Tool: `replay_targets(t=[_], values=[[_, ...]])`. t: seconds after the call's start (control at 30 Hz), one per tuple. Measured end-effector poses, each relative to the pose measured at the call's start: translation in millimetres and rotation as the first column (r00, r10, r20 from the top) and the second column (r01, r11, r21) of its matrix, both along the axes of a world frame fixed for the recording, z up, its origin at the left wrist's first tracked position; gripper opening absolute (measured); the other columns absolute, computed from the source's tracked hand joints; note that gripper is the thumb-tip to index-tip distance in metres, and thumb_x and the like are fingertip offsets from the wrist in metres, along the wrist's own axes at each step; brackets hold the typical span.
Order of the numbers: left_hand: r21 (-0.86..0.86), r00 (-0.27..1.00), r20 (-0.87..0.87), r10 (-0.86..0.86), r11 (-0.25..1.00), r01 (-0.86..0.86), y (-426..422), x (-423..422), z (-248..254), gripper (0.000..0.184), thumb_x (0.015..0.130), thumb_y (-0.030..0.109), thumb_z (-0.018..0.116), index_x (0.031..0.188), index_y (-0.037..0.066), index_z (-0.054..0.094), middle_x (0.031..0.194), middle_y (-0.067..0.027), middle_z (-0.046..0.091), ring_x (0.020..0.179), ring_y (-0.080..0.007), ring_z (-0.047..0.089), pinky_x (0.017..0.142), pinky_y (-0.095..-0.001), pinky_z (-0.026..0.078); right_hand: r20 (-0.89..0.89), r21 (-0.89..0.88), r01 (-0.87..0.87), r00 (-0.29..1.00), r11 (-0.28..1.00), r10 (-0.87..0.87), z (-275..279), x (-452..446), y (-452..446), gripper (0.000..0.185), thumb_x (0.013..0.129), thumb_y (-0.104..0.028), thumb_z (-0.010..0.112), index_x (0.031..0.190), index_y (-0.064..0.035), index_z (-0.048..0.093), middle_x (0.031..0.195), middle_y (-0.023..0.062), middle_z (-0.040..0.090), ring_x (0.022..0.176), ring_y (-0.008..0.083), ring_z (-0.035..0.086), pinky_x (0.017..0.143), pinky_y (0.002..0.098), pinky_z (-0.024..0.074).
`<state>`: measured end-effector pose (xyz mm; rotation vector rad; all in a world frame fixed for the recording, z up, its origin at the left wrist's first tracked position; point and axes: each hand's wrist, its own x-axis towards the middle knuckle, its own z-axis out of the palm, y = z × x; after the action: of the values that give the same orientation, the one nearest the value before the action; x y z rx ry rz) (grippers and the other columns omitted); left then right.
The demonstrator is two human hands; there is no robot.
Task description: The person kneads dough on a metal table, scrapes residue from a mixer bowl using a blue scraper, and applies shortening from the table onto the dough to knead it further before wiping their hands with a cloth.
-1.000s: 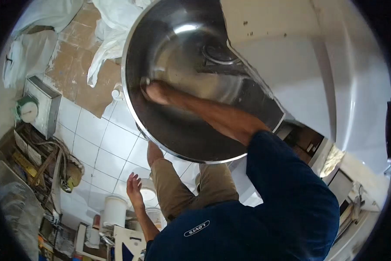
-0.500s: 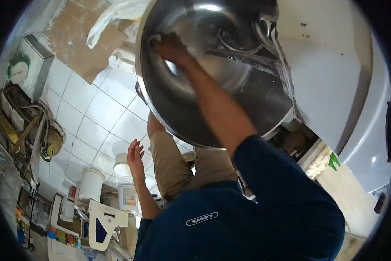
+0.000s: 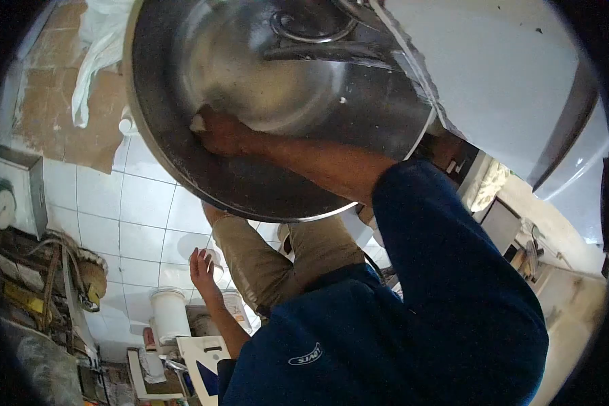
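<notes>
A large round metal bowl (image 3: pixel 379 115) with a shiny rim fills the upper middle of the view. Inside it, near the left part of the inner wall, my right hand (image 3: pixel 220 132) is closed around a small pale thing that I cannot make out. A curved dark metal hook or arm (image 3: pixel 314 34) lies above that hand in the bowl. Below and left of the bowl, my left hand (image 3: pixel 204 271) hangs over the floor with its fingers apart, holding nothing.
A pale machine body (image 3: pixel 514 74) overhangs the bowl at the right. On the left are a dial scale (image 3: pixel 21 193), a crate of tools and straps (image 3: pixel 44 277), cardboard (image 3: pixel 67 108) and a white plastic sheet (image 3: pixel 101 54). White buckets (image 3: pixel 171 314) stand on the tiled floor.
My right hand has moved down along the bowl's inner left wall. The whole view has shifted, with the bowl now further left. My left hand stays low and open.
</notes>
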<state>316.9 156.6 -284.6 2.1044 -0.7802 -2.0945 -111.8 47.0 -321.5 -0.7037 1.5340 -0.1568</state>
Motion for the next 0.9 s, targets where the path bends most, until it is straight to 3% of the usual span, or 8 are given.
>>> replay_targets(t=[0.13, 0.23, 0.4, 0.47, 0.63, 0.73, 0.83, 0.9], values=[[-0.036, 0.997, 0.047, -0.064, 0.997, 0.066, -27, 15, -5, 0.046, 0.103, 0.029, 0.054, 0.143, 0.007, 0.050, 0.135, -0.0121, 0.059, 0.121, -0.0251, 0.057, 0.104, -0.0392, 0.043, -0.315, -0.339, -0.228, 0.942, 0.913, 0.119, -114, 29, 44, 0.048, 0.098, -0.025, 0.057, 0.139, -0.0011, 0.051, 0.136, 0.0263, 0.056, 0.124, 0.0394, 0.056, 0.107, 0.0495, 0.0413], [-0.032, 1.000, 0.006, 0.007, 0.999, -0.007, -57, -7, 2, 0.046, 0.105, 0.027, 0.050, 0.146, 0.006, 0.045, 0.139, -0.0142, 0.055, 0.124, -0.0267, 0.055, 0.108, -0.0409, 0.041, -0.307, -0.560, 0.009, 0.926, 0.829, -0.218, -72, 27, 19, 0.052, 0.097, -0.026, 0.058, 0.142, -0.0021, 0.047, 0.133, 0.0248, 0.059, 0.119, 0.0401, 0.060, 0.105, 0.0492, 0.0440], [-0.047, 0.999, 0.001, -0.040, 0.998, 0.040, -65, -9, 5, 0.046, 0.106, 0.027, 0.049, 0.146, 0.007, 0.045, 0.140, -0.0149, 0.054, 0.126, -0.0271, 0.054, 0.109, -0.0415, 0.041, -0.162, -0.189, -0.326, 0.941, 0.926, 0.298, -42, 6, -5, 0.060, 0.096, -0.027, 0.060, 0.146, -0.0016, 0.039, 0.133, 0.0256, 0.058, 0.119, 0.0407, 0.060, 0.103, 0.0482, 0.0476], [0.004, 0.999, 0.005, -0.036, 0.999, 0.036, -61, 1, -11, 0.045, 0.105, 0.026, 0.050, 0.146, 0.007, 0.045, 0.140, -0.0148, 0.054, 0.126, -0.0270, 0.054, 0.108, -0.0410, 0.042, -0.148, -0.069, 0.197, 0.967, 0.978, -0.205, 14, 8, -48, 0.061, 0.094, -0.025, 0.062, 0.145, 0.0007, 0.038, 0.133, 0.0273, 0.057, 0.117, 0.0410, 0.061, 0.100, 0.0477, 0.0497], [0.045, 1.000, 0.019, -0.018, 0.999, 0.018, -51, 2, -6, 0.044, 0.104, 0.024, 0.053, 0.144, 0.007, 0.048, 0.138, -0.0137, 0.057, 0.122, -0.0252, 0.057, 0.106, -0.0382, 0.043, -0.109, 0.007, 0.064, 0.992, 0.998, -0.063, 22, 9, -48, 0.058, 0.094, -0.021, 0.063, 0.141, 0.0040, 0.040, 0.132, 0.0299, 0.056, 0.112, 0.0398, 0.063, 0.096, 0.0476, 0.0525], [0.073, 0.998, 0.061, -0.001, 0.997, -0.003, -47, 7, -20, 0.045, 0.103, 0.025, 0.054, 0.144, 0.007, 0.049, 0.137, -0.0139, 0.057, 0.121, -0.0247, 0.057, 0.105, -0.0375, 0.043, -0.192, -0.214, 0.091, 0.972, 0.972, -0.133, -20, 15, -16, 0.061, 0.092, -0.020, 0.065, 0.143, 0.0031, 0.038, 0.134, 0.0296, 0.055, 0.118, 0.0391, 0.060, 0.100, 0.0483, 0.0502], [0.042, 1.000, 0.012, -0.021, 0.999, 0.020, -57, 1, -13, 0.047, 0.103, 0.028, 0.056, 0.144, 0.007, 0.048, 0.137, -0.0140, 0.057, 0.121, -0.0245, 0.058, 0.105, -0.0373, 0.044, -0.079, -0.039, -0.295, 0.953, 0.955, 0.291, -46, 11, -51, 0.058, 0.095, -0.026, 0.061, 0.144, -0.0003, 0.041, 0.135, 0.0278, 0.055, 0.128, 0.0386, 0.054, 0.109, 0.0479, 0.0420], [0.048, 1.000, -0.006, -0.024, 0.999, 0.024, -56, -6, -15, 0.048, 0.103, 0.031, 0.055, 0.144, 0.006, 0.049, 0.136, -0.0139, 0.057, 0.120, -0.0244, 0.058, 0.104, -0.0372, 0.044, -0.129, -0.048, -0.216, 0.970, 0.975, 0.208, -48, 12, -52, 0.053, 0.096, -0.028, 0.059, 0.140, -0.0013, 0.048, 0.133, 0.0264, 0.057, 0.129, 0.0386, 0.053, 0.111, 0.0477, 0.0397]])
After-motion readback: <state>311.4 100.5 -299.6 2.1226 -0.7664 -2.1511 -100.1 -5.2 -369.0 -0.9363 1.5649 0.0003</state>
